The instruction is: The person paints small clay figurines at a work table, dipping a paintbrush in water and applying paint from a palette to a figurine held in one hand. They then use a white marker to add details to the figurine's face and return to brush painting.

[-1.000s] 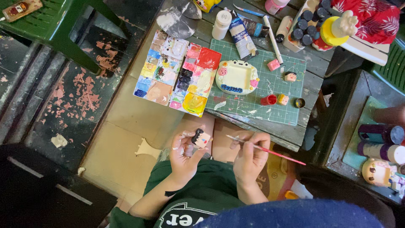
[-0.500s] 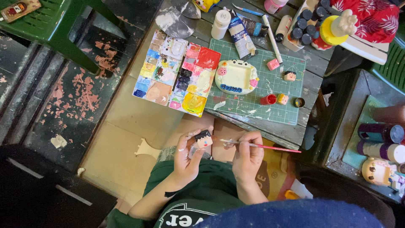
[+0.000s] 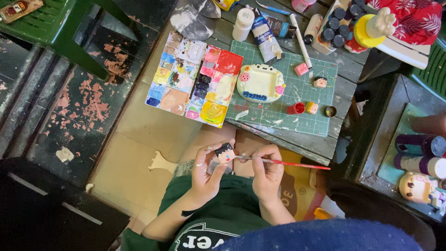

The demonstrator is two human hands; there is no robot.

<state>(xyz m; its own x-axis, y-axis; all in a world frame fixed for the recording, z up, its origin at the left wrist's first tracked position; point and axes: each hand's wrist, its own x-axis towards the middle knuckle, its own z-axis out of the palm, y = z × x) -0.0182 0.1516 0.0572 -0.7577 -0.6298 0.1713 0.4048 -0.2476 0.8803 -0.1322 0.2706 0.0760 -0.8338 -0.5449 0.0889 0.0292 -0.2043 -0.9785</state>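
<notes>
Your left hand (image 3: 204, 174) has its grip clamped on a small figurine head (image 3: 225, 153), black hair on top and a skin-toned face, held over your lap just short of the worktop (image 3: 297, 139). Your right hand (image 3: 267, 172) pinches a thin red-handled brush (image 3: 283, 162), its tip touching the face. The hair and skin look already painted; by my reading you are on fine face detail, with little left on this piece. Beyond, on the green cutting mat (image 3: 297, 107), lie a painted cream frame-shaped piece (image 3: 260, 83) and several small painted pieces. Left of the mat sit two well-used paint palettes (image 3: 193, 79). Farther back stand paint bottles (image 3: 243, 24).
</notes>
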